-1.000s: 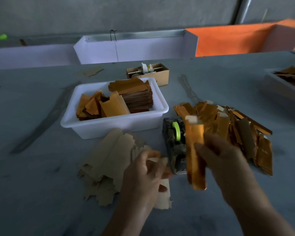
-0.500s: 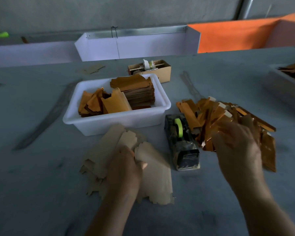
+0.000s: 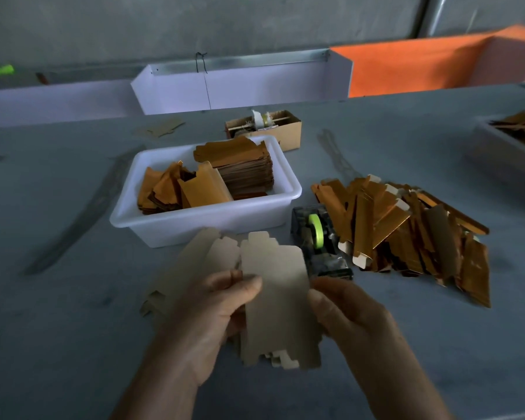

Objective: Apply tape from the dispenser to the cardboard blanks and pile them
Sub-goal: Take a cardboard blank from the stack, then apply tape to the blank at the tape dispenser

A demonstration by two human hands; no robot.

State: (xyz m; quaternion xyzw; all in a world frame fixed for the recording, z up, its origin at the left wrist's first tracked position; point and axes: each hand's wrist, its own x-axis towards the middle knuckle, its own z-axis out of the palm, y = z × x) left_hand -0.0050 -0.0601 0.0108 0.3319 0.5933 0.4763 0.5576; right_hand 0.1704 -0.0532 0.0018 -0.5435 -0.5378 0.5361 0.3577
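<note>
No writing is legible. A flat beige die-cut cardboard blank (image 3: 275, 301), notched tabs at both ends, is held above the grey worktop (image 3: 58, 344); left hand (image 3: 212, 316) and right hand (image 3: 346, 310) fingers pinch its side edges, beside the dark tape dispenser with green roll (image 3: 317, 237).

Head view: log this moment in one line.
phase: blank picked up | flat beige cardboard blank: gripped by left hand and right hand | green-roll tape dispenser: untouched

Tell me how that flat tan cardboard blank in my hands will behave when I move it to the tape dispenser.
The blank looks thin and light, probably flexing if held by one edge. Both hands, left hand and right hand, steady it now. Its matte face likely grips well.
</note>
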